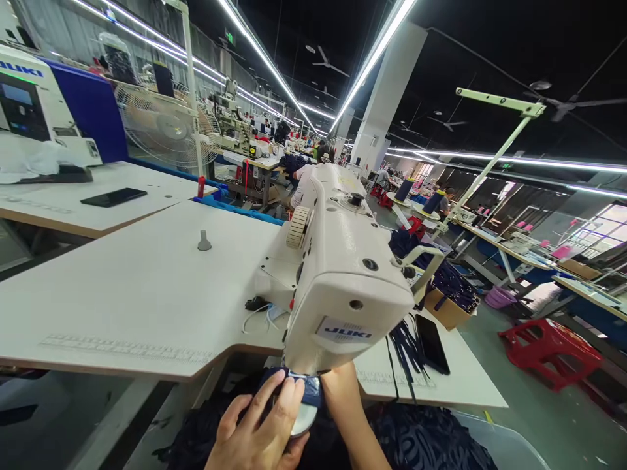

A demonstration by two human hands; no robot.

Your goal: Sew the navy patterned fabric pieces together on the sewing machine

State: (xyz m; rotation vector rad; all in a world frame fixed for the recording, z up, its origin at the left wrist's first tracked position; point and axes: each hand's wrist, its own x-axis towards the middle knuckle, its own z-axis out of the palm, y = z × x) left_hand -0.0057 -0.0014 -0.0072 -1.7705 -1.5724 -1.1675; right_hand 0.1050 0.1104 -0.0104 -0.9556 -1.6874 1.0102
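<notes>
A white sewing machine [343, 261] stands before me, its head end towards me. Below its head, a piece of navy fabric [312, 390] lies over the rounded white end of the machine's lower arm [304, 421]. My left hand [267, 421] grips this fabric, index and middle fingers pressed on top near the needle area and the thumb lower down by the arm's end. On the other side, my right hand [339, 382] reaches in under the head; its fingers are hidden behind the machine. The needle itself is out of sight.
Dark straps [407, 349] and a black phone [432, 344] lie on the table at right. A heap of navy fabric [426, 440] sits below. Another phone [114, 197] rests at left. A red stool [551, 352] stands on the floor. Other people work farther back.
</notes>
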